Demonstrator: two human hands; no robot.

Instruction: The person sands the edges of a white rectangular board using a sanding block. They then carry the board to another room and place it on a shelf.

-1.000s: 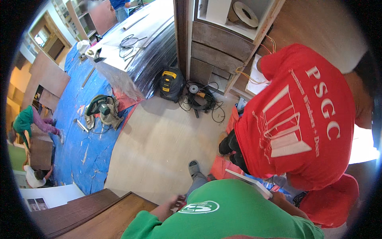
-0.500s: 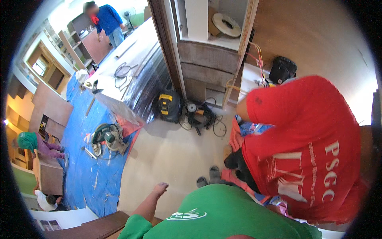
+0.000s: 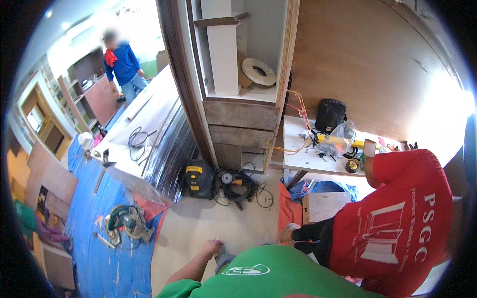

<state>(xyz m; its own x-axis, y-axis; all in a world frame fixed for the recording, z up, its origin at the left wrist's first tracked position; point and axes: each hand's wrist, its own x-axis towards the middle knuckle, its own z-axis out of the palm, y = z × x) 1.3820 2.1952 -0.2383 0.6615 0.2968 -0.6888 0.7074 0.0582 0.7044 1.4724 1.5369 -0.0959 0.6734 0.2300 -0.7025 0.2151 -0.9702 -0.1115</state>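
My left hand (image 3: 213, 246) hangs low in front of my green shirt, above the pale floor. It is small and blurred, its fingers partly turned from sight, and nothing clearly shows in it. My right hand is out of view. Close on my right, a co-worker in a red shirt (image 3: 392, 233) leans toward a white work table (image 3: 298, 154). The co-worker's arm reaches the table's near side, by a tape measure (image 3: 352, 165). A black bag (image 3: 330, 115), a clear plastic bag (image 3: 339, 139) and a yellow tool lie on this table.
Ahead stands an open cabinet (image 3: 242, 114) holding a white roll (image 3: 258, 72). Below are a black-and-yellow case (image 3: 198, 176) and a corded power tool (image 3: 228, 179). A green saw (image 3: 126, 221) sits on blue tarp (image 3: 94, 248). Another person (image 3: 123, 64) stands beyond the film-wrapped stack (image 3: 164, 134).
My view has swung right, showing more of the white table. The red-shirted co-worker appears lower, with an arm now at the table. My left hand stays low and has shifted slightly right.
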